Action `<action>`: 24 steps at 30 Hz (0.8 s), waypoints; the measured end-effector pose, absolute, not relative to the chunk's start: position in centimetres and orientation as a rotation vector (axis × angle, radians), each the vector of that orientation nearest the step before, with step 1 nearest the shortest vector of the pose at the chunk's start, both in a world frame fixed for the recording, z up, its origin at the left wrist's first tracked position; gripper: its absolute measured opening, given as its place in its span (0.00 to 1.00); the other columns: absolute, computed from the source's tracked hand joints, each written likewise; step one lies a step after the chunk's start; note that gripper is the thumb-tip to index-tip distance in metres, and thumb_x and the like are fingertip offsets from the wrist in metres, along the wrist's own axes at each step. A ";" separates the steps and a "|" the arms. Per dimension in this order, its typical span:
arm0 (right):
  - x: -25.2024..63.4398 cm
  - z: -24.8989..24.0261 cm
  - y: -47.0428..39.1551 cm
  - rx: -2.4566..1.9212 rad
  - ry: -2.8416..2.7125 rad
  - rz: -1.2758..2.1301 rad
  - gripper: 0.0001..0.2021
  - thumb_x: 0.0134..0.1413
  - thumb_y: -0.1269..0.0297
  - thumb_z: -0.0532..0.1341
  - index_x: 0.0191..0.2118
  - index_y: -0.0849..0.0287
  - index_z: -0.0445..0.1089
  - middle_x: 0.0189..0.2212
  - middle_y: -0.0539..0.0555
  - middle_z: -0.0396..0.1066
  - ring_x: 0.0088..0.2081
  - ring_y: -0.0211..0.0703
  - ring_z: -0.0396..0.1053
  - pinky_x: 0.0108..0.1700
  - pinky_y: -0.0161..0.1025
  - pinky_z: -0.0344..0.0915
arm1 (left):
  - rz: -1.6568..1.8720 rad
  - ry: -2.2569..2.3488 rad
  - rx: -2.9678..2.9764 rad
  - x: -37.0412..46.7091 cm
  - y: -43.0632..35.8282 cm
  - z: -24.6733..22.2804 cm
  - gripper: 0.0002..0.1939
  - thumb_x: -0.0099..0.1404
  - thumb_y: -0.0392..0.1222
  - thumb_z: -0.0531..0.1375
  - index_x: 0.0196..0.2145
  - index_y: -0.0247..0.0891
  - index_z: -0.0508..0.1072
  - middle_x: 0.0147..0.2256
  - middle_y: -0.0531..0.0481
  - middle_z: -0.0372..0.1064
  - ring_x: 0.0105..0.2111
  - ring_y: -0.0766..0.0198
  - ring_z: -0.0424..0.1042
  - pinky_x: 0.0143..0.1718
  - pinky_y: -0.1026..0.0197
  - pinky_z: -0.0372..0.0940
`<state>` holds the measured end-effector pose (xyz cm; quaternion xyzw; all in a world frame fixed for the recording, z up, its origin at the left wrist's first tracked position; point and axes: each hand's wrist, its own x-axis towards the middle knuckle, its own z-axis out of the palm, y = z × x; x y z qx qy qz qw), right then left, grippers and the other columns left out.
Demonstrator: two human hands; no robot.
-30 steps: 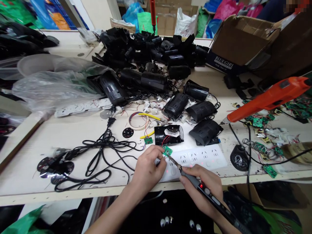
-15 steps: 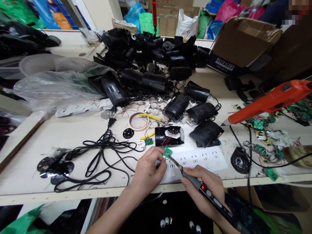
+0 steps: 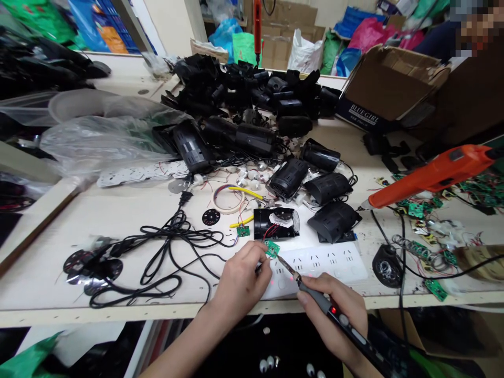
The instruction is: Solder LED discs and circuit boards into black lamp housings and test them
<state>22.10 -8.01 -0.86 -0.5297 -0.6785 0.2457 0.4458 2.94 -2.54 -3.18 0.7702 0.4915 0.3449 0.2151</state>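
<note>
My left hand (image 3: pixel 244 275) is closed at the left edge of a small green circuit board (image 3: pixel 272 249), pinching it between thumb and fingers. Red wires run from that board to an open black plastic housing (image 3: pixel 262 224) just behind it. A soldering iron (image 3: pixel 319 299) with a lit red light is gripped in my right hand (image 3: pixel 340 310). Its tip points at the board's lower right edge; whether it touches, I cannot tell. Beneath both hands lies a white power strip (image 3: pixel 315 268). A second green board (image 3: pixel 243 231) rests left of the housing.
Black housings (image 3: pixel 289 178) pile up behind the hands. An orange electric screwdriver (image 3: pixel 429 176) juts in from the right, and another (image 3: pixel 257 31) hangs at the back. Coiled black cable (image 3: pixel 169 236) spreads on the left. Yellow-handled pliers (image 3: pixel 246 192) lie near a tape roll (image 3: pixel 216 202).
The camera view has shifted slightly, so the bench sits lower in the picture. The iron's tip has moved a little toward the board's right edge. Both hands keep their grips.
</note>
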 end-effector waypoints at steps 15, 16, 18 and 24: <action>21.0 -0.4 -6.9 -1.139 -1.665 0.502 0.18 0.59 0.77 0.60 0.53 0.54 0.71 0.30 0.51 0.74 0.29 0.39 0.74 0.30 0.34 0.73 | 1.202 1.233 2.265 1.7 -4.3 -1.6 0.10 0.66 0.27 0.56 0.41 0.39 0.67 0.37 0.46 0.71 0.39 0.61 0.72 0.41 0.60 0.69; 20.7 -0.4 -6.7 -1.138 -1.648 0.509 0.18 0.59 0.77 0.60 0.53 0.53 0.71 0.31 0.51 0.75 0.30 0.39 0.74 0.32 0.34 0.73 | 1.211 1.219 2.228 1.8 -4.3 -1.4 0.10 0.65 0.26 0.56 0.41 0.39 0.67 0.37 0.47 0.70 0.39 0.61 0.72 0.41 0.60 0.69; 19.8 -0.4 -6.2 -1.140 -1.630 0.524 0.17 0.59 0.76 0.60 0.51 0.54 0.71 0.33 0.52 0.75 0.33 0.40 0.75 0.36 0.35 0.74 | 1.214 1.216 2.116 2.0 -4.4 -1.0 0.09 0.66 0.27 0.56 0.39 0.40 0.68 0.36 0.47 0.70 0.39 0.62 0.71 0.40 0.61 0.69; 17.5 0.1 -5.1 -1.047 -1.631 0.526 0.14 0.59 0.77 0.59 0.49 0.57 0.71 0.33 0.52 0.74 0.34 0.39 0.74 0.37 0.35 0.73 | 1.195 1.212 1.843 2.2 -4.5 -0.2 0.05 0.67 0.33 0.57 0.34 0.40 0.69 0.33 0.50 0.69 0.35 0.63 0.71 0.35 0.63 0.68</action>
